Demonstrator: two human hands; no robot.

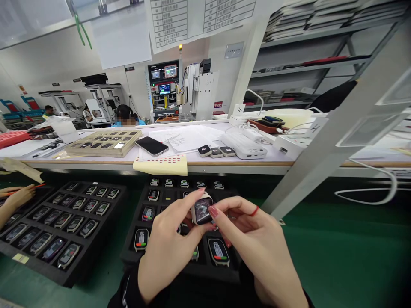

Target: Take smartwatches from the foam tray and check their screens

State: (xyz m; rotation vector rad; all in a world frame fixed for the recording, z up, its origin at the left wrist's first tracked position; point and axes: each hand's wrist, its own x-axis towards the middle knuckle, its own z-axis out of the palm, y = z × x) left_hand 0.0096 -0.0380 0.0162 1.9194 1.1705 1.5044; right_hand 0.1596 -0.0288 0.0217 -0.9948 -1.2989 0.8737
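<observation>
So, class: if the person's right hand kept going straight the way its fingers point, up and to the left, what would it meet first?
The right hand already touches the watch body with its fingertips, so that comes first; beyond it is the left hand, which also grips it. Depth is hard to judge.

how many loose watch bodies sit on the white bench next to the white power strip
3. The small dark square watch bodies with pale cases lie in a row on the white bench: left, middle, right, just left of the white power strip. Others may be hidden.
</observation>
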